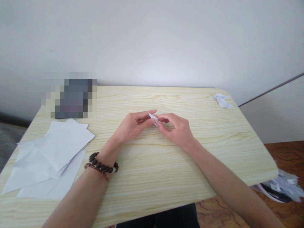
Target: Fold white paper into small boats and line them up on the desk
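A small piece of folded white paper (153, 117) is held between my two hands over the middle of the table. My left hand (136, 125) pinches it between thumb and fingers, with one finger stretched out past it. The fingertips of my right hand (175, 128) close on the paper's right end. Part of the paper is hidden behind the fingers, so its full shape cannot be made out. A dark bead bracelet (102, 166) and a thin brown band sit on my left wrist.
Several loose white paper sheets (66, 142) overlap on the left of the wood-grain table (166, 177). Behind them lies a dark, pixelated object (73, 99). A folded white paper piece (223, 100) rests at the far right corner. A bin with a plastic bag (282, 186) stands on the floor at right.
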Motion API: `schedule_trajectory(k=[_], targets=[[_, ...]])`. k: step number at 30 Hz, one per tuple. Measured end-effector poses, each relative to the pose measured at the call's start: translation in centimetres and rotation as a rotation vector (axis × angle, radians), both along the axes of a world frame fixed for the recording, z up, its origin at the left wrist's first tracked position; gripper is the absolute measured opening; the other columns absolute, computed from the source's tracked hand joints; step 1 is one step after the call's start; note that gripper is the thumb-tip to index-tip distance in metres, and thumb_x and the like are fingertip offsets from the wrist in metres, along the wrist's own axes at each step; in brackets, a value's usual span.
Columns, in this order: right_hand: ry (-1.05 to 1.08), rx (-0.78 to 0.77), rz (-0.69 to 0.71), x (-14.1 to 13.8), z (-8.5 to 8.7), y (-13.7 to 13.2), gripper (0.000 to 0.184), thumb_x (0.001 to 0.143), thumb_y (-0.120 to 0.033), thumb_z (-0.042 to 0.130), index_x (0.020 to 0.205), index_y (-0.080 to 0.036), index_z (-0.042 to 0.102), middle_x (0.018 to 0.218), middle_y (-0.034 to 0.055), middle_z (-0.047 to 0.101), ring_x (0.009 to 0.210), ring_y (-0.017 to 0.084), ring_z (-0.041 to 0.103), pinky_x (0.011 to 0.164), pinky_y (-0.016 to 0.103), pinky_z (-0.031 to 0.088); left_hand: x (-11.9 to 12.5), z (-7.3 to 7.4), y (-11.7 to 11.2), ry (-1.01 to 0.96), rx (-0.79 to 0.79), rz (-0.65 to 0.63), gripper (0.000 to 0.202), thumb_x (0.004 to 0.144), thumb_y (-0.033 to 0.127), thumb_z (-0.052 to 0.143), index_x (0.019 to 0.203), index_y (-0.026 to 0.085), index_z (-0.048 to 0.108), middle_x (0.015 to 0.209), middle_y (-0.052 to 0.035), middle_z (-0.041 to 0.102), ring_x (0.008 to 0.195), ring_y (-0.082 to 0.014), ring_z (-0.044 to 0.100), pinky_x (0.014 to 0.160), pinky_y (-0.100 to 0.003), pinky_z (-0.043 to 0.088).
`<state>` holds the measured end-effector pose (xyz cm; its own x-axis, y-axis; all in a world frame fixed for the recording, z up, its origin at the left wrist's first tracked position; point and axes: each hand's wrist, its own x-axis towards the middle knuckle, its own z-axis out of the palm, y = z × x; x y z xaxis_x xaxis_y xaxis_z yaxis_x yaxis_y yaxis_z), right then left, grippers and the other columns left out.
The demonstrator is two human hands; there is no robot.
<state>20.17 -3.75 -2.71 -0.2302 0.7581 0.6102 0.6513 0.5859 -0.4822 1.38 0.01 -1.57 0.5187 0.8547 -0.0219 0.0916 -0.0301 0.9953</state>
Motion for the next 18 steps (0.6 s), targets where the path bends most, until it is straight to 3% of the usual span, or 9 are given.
schedule_trajectory(k=[8,13,16,18], targets=[[-0.049,0.033,-0.099,-0.2,-0.3,0.2,0.013,0.086,-0.016,0.054,0.093,-0.022,0.063,0.082,0.0006,0.075,0.065,0.013,0.069,0.063,0.022,0.053,0.8,-0.2,-0.4,0.083,0.114,0.086,0.051,0.082,0.039,0.064,0.127,0.014,0.060,0.108,-0.0072,0.073,0.095,-0.0216,0.069,0.089,-0.036,0.055],[-0.091,-0.066,-0.136,-0.4,-0.5,0.3,0.015,0.084,-0.017,0.056,0.098,-0.021,0.062,0.076,0.0012,0.073,0.064,0.014,0.067,0.062,0.024,0.051,1.4,-0.2,-0.9,0.220,0.394,0.155,0.037,0.085,0.031,0.058,0.117,0.016,0.067,0.104,-0.0064,0.073,0.085,-0.0168,0.068,0.075,-0.026,0.056],[-0.091,-0.063,-0.129,-0.7,-0.4,0.2,0.006,0.084,-0.019,0.057,0.087,-0.020,0.062,0.071,0.0012,0.070,0.060,0.013,0.064,0.059,0.022,0.049,1.7,-0.4,-1.1,0.289,0.571,0.180,0.034,0.085,0.024,0.053,0.115,0.017,0.067,0.104,-0.0060,0.071,0.084,-0.0150,0.066,0.077,-0.025,0.055],[-0.054,-0.022,-0.132,-0.9,-0.4,0.1,0.007,0.084,-0.019,0.057,0.079,-0.020,0.061,0.067,0.0007,0.068,0.057,0.012,0.062,0.056,0.021,0.048,1.9,-0.3,-1.3,0.387,0.667,0.265,0.033,0.084,0.020,0.051,0.114,0.016,0.065,0.104,-0.0065,0.070,0.083,-0.0153,0.065,0.078,-0.027,0.053]])
